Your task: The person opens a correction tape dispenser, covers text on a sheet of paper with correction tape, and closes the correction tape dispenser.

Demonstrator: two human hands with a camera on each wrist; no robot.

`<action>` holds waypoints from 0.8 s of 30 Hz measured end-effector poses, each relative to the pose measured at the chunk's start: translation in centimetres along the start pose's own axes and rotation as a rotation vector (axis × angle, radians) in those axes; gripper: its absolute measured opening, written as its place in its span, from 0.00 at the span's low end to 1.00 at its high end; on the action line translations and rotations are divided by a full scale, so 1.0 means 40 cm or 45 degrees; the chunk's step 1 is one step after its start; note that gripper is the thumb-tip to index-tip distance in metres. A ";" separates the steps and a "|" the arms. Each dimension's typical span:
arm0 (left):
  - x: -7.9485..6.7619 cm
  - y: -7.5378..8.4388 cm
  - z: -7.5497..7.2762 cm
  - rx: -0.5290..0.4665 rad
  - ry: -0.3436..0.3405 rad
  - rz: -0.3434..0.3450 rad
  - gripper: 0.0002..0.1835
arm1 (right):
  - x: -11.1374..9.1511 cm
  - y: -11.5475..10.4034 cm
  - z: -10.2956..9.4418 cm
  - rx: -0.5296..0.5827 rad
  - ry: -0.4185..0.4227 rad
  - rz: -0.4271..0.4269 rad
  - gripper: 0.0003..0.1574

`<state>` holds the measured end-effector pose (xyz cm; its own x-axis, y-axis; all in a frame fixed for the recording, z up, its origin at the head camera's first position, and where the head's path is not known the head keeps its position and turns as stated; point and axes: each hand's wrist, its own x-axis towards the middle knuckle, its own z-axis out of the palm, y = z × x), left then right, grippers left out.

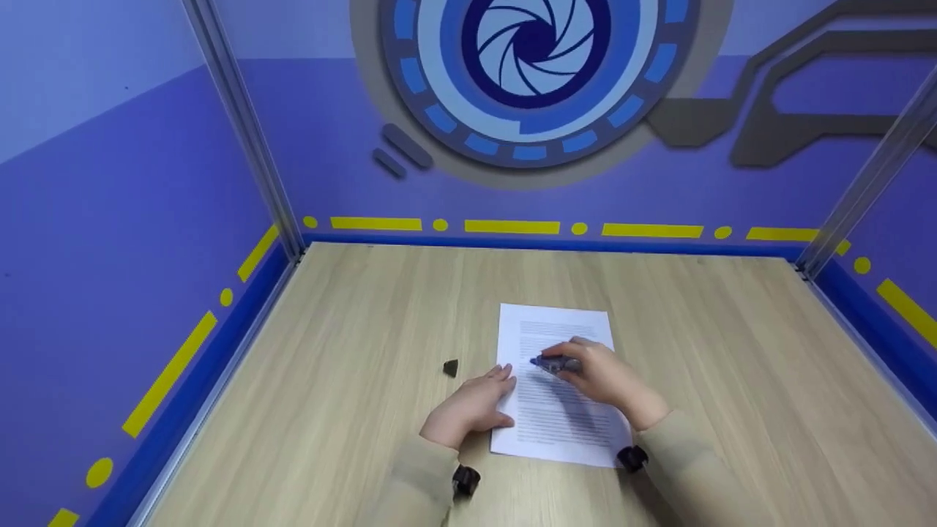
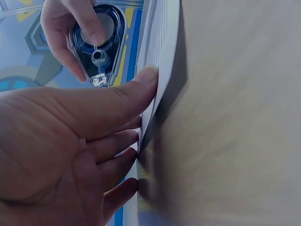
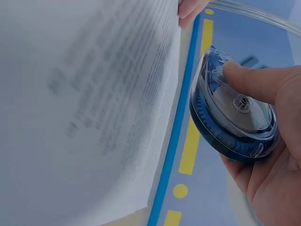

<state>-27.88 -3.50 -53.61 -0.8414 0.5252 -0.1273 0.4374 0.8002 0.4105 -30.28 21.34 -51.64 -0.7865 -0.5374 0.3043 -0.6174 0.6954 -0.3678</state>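
Observation:
A printed sheet of paper [image 1: 553,439] lies on the wooden table, its lines of text running across it. My left hand [image 1: 472,402] rests at the sheet's left edge, fingers nearly straight; in the left wrist view, the thumb [image 2: 146,75] lies on the paper near a slightly raised edge. Over the middle of the text, my right hand [image 1: 604,373] holds a correction tape dispenser [image 3: 235,113] between thumb and fingers. Its clear case shows a blue toothed wheel inside, and its tip points left, close over the printed lines.
A small dark cap-like piece [image 1: 450,368] lies on the table [image 1: 366,329] left of the sheet. Blue-purple panels [image 1: 315,132] with yellow marks and metal posts enclose the back and sides. Each wrist carries a black device [image 1: 466,481].

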 end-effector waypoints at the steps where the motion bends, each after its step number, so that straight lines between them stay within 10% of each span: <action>1: 0.001 0.001 -0.001 0.001 -0.002 0.000 0.40 | 0.007 0.001 -0.003 -0.019 -0.010 -0.002 0.23; 24: 0.000 0.001 0.003 0.017 -0.003 -0.038 0.42 | 0.102 -0.012 0.011 -0.210 -0.149 -0.047 0.17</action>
<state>-27.83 -3.45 -53.69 -0.8535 0.5015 -0.1415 0.4160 0.8193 0.3945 -33.20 18.62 -50.60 -0.7655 -0.6091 0.2075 -0.6429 0.7377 -0.2061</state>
